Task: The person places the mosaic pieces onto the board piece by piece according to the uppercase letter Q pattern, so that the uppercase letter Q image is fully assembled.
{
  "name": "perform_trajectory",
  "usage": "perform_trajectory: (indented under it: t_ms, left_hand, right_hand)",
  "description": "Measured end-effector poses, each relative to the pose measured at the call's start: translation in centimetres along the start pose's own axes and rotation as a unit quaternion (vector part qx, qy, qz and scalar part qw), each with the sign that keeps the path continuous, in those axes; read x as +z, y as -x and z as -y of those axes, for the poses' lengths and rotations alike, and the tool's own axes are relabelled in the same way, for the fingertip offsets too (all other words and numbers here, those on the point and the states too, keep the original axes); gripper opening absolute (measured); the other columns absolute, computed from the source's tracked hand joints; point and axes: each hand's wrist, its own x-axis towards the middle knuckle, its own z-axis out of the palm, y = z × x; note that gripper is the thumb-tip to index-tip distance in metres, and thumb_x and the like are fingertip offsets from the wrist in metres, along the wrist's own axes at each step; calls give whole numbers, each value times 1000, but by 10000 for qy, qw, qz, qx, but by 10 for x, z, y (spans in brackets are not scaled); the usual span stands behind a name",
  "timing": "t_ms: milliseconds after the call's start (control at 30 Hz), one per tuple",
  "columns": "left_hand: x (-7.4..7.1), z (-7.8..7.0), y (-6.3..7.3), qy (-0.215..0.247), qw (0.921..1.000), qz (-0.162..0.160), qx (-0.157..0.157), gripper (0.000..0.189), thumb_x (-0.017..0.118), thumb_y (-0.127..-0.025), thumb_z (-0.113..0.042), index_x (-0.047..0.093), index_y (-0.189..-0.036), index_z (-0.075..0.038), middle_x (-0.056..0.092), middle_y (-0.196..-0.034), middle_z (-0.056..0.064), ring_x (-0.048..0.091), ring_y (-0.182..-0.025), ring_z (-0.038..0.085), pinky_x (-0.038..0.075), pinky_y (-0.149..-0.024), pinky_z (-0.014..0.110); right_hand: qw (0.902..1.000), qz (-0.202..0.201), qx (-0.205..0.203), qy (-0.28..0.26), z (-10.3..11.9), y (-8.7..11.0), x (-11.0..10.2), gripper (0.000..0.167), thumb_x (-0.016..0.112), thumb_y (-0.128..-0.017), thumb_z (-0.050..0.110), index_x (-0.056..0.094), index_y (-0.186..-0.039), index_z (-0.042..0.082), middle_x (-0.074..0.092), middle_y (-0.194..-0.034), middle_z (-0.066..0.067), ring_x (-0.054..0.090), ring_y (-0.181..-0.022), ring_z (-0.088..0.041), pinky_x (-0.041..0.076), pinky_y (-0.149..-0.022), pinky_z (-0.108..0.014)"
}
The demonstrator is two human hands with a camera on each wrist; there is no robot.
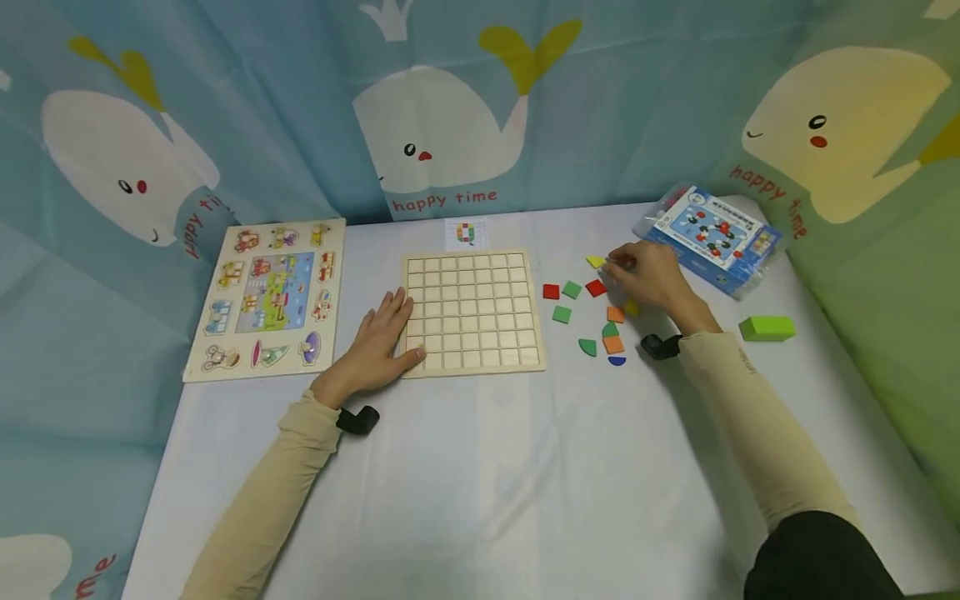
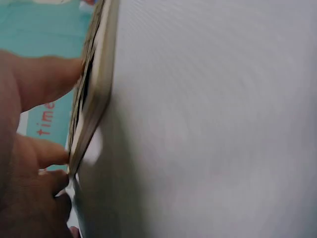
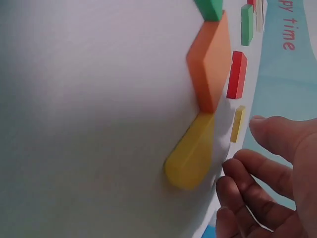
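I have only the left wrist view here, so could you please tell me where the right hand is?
Observer: The right hand is over the right part of the table, with its fingertips near a yellow piece.
Operator: Thank you. Is anything beyond that hand, please?
Observer: Yes, a blue box lies beyond it and to its right.
Operator: And what is to the left of the left hand, away from the grid board?
Observer: A wooden picture puzzle lies flat there.
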Motion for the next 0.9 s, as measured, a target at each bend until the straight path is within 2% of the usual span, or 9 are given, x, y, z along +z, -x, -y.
perform_trajectory:
  t_ms: [200,400,633,733,900]
  left_hand:
    - [1,2,3,320,9995,74,-25,99,66,-102,-40,5,-170,-1,-9,-179,14,-9,-166,34,-9,-129,58]
    - [2,4,4,549,9984,84,-81,106,71,-98,-39,2,-170,0,-8,-179,14,-12,-166,33,-10,-130,57]
    - [1,6,5,641,9978,109,-82,109,76,-95,-36,5,-170,-2,-6,-180,12,-12,-166,31,-9,-131,55]
    - [1,7,7,594,9981,120,-57,111,79,-93,-36,6,-170,-2,-5,-180,12,-11,-166,32,-8,-131,54]
    - [2,9,11,430,9990,120,18,118,84,-89,-38,7,-170,0,-3,-179,14,-9,-166,34,-6,-131,56]
  right_hand:
    - [9995,33,237,-227,3,-6,3,37,70,-103,27,72,-123,-5,72,-113,-26,59,-96,-36,45,-79,-41]
    - [9983,146,462,-310,6,-11,7,42,74,-100,31,70,-120,-5,71,-114,-27,63,-100,-37,49,-84,-44]
    - [9974,185,661,-230,8,-16,10,41,73,-100,31,66,-118,-6,67,-113,-27,58,-99,-38,48,-84,-45]
    - [9968,313,685,-268,10,-16,9,41,71,-101,29,64,-120,-7,65,-116,-28,57,-101,-39,49,-87,-48]
    - [9961,575,606,-288,11,-16,5,40,68,-103,24,63,-127,-7,65,-124,-30,60,-111,-43,51,-100,-57]
